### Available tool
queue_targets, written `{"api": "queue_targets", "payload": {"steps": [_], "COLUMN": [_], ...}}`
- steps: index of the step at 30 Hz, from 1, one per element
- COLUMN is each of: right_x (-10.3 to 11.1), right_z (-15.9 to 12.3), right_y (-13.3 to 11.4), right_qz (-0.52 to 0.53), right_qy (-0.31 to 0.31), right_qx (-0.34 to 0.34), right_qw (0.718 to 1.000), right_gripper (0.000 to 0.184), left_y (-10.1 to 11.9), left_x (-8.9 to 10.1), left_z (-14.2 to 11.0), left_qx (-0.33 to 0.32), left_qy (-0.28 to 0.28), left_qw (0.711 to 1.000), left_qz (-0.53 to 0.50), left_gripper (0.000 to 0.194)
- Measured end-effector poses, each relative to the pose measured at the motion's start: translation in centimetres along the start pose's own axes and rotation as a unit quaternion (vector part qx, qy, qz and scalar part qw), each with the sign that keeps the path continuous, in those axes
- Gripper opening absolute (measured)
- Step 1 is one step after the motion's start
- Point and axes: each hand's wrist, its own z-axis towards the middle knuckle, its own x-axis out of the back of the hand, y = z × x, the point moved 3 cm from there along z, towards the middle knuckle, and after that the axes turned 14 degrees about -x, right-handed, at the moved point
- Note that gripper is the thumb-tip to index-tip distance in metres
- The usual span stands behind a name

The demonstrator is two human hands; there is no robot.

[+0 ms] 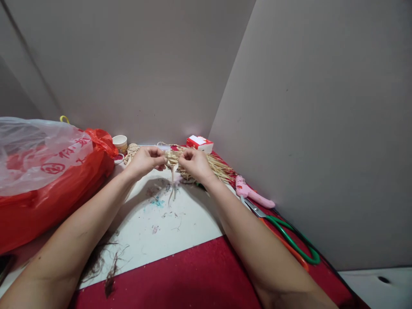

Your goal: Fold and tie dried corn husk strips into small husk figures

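Above the white board [144, 231], my left hand [146, 161] pinches one side of a pale, straw-coloured fibre strip [173, 180]. Facing it across a small gap, my right hand [195, 163] pinches the other side. The strip's thin ends dangle between my hands, over the board. Just behind and to the right of my right hand lies a bundle of dry straw [220, 167]; my hands partly hide it. The fingertips are small in view, so the exact shape of the strip between them is unclear.
Red and clear plastic bags [54, 180] bulge at the left, near a paper cup [120, 143]. A red-and-white box [199, 143] stands at the back. Along the right wall lie a pink glue gun [252, 193] and green-handled scissors [289, 231]. Brown fibres [111, 274] lie in front.
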Motion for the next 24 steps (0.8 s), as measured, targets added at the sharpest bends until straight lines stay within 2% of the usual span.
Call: {"api": "queue_targets", "payload": {"steps": [3, 7, 9, 12, 15, 18, 21, 22, 23, 24], "right_x": [0.6, 1.4, 2.1, 4.2, 8.0, 12.2, 14.3, 14.3, 13.9, 13.1], "right_z": [0.4, 1.0, 1.5, 2.3, 2.8, 2.2, 1.2, 1.1, 1.2, 1.6], "right_y": [0.4, 1.1, 1.7, 2.3, 2.1, 1.0, 0.2, 0.3, 0.5, 0.8], "right_qz": [0.15, 0.282, 0.326, 0.378, 0.411, 0.41, 0.322, 0.276, 0.217, 0.154], "right_qy": [-0.046, -0.049, -0.015, 0.089, 0.228, 0.378, 0.487, 0.505, 0.5, 0.468], "right_qx": [-0.084, -0.187, -0.229, -0.258, -0.198, -0.04, 0.101, 0.124, 0.132, 0.127], "right_qw": [0.984, 0.94, 0.917, 0.885, 0.86, 0.829, 0.806, 0.808, 0.828, 0.861], "right_gripper": [0.009, 0.013, 0.012, 0.013, 0.015, 0.016, 0.012, 0.01, 0.007, 0.004], "left_y": [-0.1, 0.0, 0.3, 0.7, 0.8, 0.4, -0.1, -0.3, -0.5, -0.6], "left_x": [0.5, 1.1, 1.6, 2.6, 3.5, 3.9, 3.6, 3.5, 3.3, 3.0], "left_z": [0.2, 0.3, 0.4, 0.5, 0.6, 0.8, 0.8, 0.8, 0.8, 0.8], "left_qx": [0.023, 0.044, 0.05, 0.048, 0.047, 0.05, 0.056, 0.059, 0.063, 0.069], "left_qy": [0.01, 0.015, 0.022, 0.044, 0.061, 0.067, 0.074, 0.076, 0.074, 0.069], "left_qw": [0.998, 0.993, 0.989, 0.986, 0.985, 0.985, 0.985, 0.985, 0.985, 0.986], "left_qz": [-0.05, -0.11, -0.134, -0.155, -0.157, -0.153, -0.148, -0.145, -0.141, -0.136], "left_gripper": [0.017, 0.021, 0.021, 0.017, 0.014, 0.013, 0.014, 0.014, 0.014, 0.014]}}
